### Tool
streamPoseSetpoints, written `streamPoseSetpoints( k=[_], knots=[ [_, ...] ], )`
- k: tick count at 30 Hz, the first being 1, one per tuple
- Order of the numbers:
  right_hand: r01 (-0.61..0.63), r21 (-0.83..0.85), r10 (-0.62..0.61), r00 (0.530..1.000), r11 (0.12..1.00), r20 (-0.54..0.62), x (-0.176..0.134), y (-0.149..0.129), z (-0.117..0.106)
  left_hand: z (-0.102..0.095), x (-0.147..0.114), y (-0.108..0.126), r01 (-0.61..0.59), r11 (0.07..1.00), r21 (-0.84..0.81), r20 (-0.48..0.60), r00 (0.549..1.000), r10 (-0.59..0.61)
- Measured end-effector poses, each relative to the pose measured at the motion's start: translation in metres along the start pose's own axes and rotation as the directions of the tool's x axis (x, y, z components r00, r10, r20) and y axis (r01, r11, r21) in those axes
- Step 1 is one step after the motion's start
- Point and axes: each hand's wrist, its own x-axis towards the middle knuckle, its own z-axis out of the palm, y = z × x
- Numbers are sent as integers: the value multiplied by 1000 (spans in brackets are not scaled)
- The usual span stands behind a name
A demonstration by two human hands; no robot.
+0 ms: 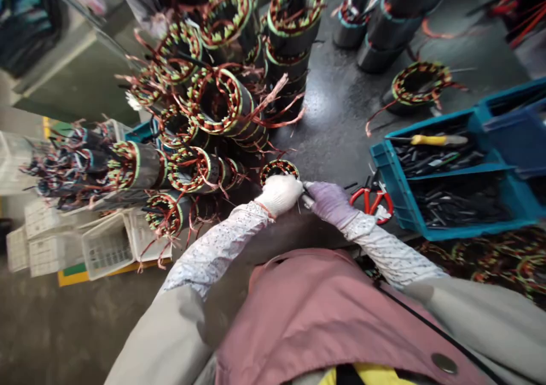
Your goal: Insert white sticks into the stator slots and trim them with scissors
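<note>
My left hand (281, 195), in a white knit glove, is closed at the near rim of a wire-wound stator (279, 168) standing on the dark table. Its fingertips meet those of my right hand (331, 204), which wears a purple glove and is also closed. Between the two hands shows a small grey, shiny piece (306, 198), too blurred to name. What the left fingers pinch is hidden behind the glove. Just right of my right hand lie red-handled cutters (372, 202), with the handles spread.
Stacks of wound stators (215, 103) with loose copper leads crowd the left. A blue divided bin (386, 186) holds black pieces and a yellow-handled screwdriver (439, 140). A single stator (420, 83) stands at the back right. White plastic baskets (108, 245) are at the lower left.
</note>
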Motion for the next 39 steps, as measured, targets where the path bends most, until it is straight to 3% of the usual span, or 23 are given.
streamPoseSetpoints(
  k=[6,8,10,12,13,16,19,23,27,30,33,36,39],
  knots=[
    [-12,22,11,999,1000,42,7,-10,2,-4,9,-13,13,946,-324,24,1000,-6],
    [-35,41,31,996,999,89,7,-8,3,-5,4,-14,11,896,-445,-91,994,-58],
    [-58,72,51,994,996,92,7,-4,2,-5,-5,-18,-19,820,-572,-273,947,-169],
    [-53,118,52,999,992,12,9,0,-2,-4,-16,-26,-16,812,-583,-376,892,-252],
    [-39,139,46,998,989,-47,13,0,-4,-1,-21,-31,11,851,-524,-381,892,-245],
    [12,167,10,991,986,-134,27,-6,-7,10,-33,-38,75,944,-320,-231,960,-155],
    [-4,142,16,997,990,-80,36,-20,-5,22,-40,-34,102,888,-449,-133,975,-179],
    [-26,105,32,998,994,-56,29,-33,3,32,-46,-29,130,739,-661,-89,964,-249],
    [33,154,-16,994,988,-109,20,-32,14,37,-39,-24,138,475,-869,-35,941,-337],
    [46,183,-22,991,982,-132,19,-30,19,38,-29,-16,113,295,-949,-16,916,-400],
    [41,141,-26,994,989,-104,17,-32,17,29,-30,-13,113,189,-976,26,911,-411],
    [57,84,-49,995,995,-91,21,-37,11,10,-43,-21,101,180,-979,28,930,-368],
    [62,227,-49,997,972,-59,32,-35,7,-5,-55,-34,-26,356,-934,-169,910,-378]
  ],
)
